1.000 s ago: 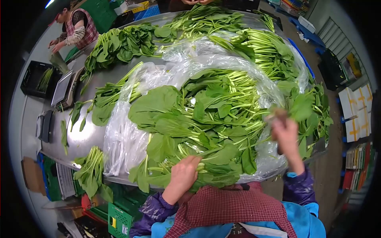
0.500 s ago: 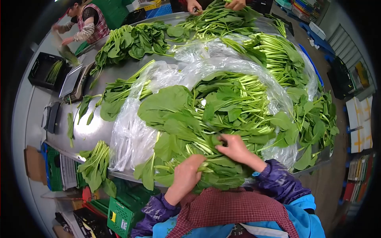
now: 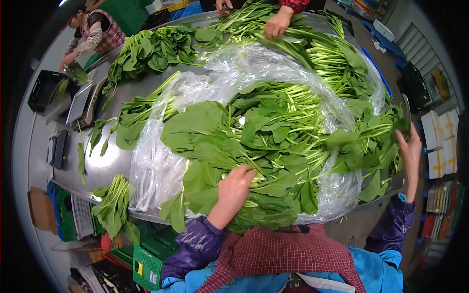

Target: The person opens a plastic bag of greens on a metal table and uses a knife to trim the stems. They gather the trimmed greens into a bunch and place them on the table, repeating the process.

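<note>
My left hand [image 3: 235, 191] is closed round the stems of a bunch of leafy greens [image 3: 273, 189] at the table's near edge. Out at the right, my right hand [image 3: 409, 149] is raised with its fingers pinched at a dark green leaf [image 3: 402, 125]. A thin curved edge sticks up above those fingers; I cannot tell what it is. Between my hands spreads a large heap of leafy greens [image 3: 278, 119] with pale stems, lying on clear plastic sheeting [image 3: 159, 168]. More greens [image 3: 378, 151] hang over the right side of the table beside my right hand.
Across the metal table [image 3: 105, 158], a co-worker's hand [image 3: 277, 24] reaches into another pile. Another person [image 3: 100, 31] stands at the far left by a scale [image 3: 83, 105] and a black crate [image 3: 44, 90]. A small bunch [image 3: 115, 207] overhangs the near-left edge, above green crates [image 3: 149, 266].
My right hand has swung from the heap's near middle out to the right side. My left hand stays on the bunch. The co-worker's hand opposite has come down over the greens.
</note>
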Demonstrator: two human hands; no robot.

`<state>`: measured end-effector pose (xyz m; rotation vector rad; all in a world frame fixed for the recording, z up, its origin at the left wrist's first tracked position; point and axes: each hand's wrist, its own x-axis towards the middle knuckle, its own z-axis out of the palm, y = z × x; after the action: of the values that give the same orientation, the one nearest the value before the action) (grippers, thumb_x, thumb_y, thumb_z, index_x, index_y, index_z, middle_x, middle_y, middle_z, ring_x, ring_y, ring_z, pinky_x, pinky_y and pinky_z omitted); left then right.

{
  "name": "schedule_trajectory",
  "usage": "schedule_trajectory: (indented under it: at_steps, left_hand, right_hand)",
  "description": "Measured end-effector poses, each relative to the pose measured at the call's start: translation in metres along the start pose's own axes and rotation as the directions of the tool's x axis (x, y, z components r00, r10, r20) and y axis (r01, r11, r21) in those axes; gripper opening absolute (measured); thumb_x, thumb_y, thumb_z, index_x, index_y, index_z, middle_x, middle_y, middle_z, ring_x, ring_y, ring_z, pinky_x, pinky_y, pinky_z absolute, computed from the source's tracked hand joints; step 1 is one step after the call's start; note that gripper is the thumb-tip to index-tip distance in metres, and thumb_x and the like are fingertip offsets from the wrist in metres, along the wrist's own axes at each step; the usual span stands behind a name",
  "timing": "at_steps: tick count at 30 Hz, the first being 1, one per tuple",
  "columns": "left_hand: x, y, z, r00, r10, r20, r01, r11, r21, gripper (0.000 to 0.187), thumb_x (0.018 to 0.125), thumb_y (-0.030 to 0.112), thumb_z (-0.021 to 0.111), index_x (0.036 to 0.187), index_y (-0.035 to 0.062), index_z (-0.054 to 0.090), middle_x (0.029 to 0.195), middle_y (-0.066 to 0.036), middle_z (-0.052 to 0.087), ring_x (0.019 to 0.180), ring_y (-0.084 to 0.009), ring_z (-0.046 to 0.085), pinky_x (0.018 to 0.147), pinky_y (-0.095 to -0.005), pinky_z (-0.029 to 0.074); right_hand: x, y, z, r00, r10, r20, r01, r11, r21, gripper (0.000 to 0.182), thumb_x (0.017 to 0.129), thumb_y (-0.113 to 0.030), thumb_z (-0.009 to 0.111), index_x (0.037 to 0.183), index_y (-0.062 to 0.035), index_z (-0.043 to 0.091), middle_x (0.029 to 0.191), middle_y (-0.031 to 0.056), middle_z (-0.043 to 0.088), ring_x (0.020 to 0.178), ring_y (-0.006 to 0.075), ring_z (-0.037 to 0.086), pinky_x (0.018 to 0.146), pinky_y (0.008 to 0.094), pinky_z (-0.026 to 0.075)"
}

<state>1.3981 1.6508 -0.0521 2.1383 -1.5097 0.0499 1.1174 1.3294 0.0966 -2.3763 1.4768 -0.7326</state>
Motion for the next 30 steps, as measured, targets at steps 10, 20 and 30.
schedule_trajectory:
  at_steps: [10, 20, 30]
  left_hand:
    - [0.027, 0.013, -0.036, 0.996, -0.086, -0.038, 0.075, 0.971, -0.227, 0.026, 0.066, -0.002, 0.060, 0.091, 0.0060, 0.059, 0.081, -0.009, 0.059, 0.078, -0.0269, 0.059, 0.064, -0.0366, 0.047]
    - [0.015, 0.005, -0.031, 0.981, 0.007, 0.191, 0.023, 0.987, -0.156, 0.022, 0.072, 0.002, 0.059, 0.092, 0.0074, 0.064, 0.084, -0.007, 0.061, 0.081, -0.0261, 0.058, 0.067, -0.0337, 0.048]
    - [0.007, -0.013, -0.027, 0.869, 0.167, 0.466, -0.212, 0.976, 0.045, 0.021, 0.069, 0.004, 0.056, 0.088, 0.0085, 0.063, 0.083, -0.003, 0.058, 0.083, -0.0239, 0.055, 0.065, -0.0332, 0.050]
  right_hand:
    - [-0.082, -0.064, 0.073, 0.915, -0.195, 0.354, 0.005, 0.881, 0.473, 0.018, 0.078, -0.008, 0.063, 0.095, -0.0014, 0.063, 0.083, 0.0032, 0.066, 0.061, 0.0068, 0.056, 0.053, 0.0209, 0.044]
    - [-0.125, -0.141, 0.128, 0.718, -0.573, 0.394, 0.158, 0.686, 0.710, 0.016, 0.081, -0.006, 0.062, 0.095, 0.0018, 0.062, 0.076, 0.0099, 0.063, 0.064, 0.0153, 0.059, 0.058, 0.0263, 0.047]
    - [-0.130, -0.125, 0.129, 0.730, -0.469, 0.497, -0.040, 0.697, 0.716, 0.016, 0.082, -0.010, 0.061, 0.094, 0.0007, 0.061, 0.072, 0.0111, 0.061, 0.059, 0.0161, 0.054, 0.056, 0.0287, 0.044]
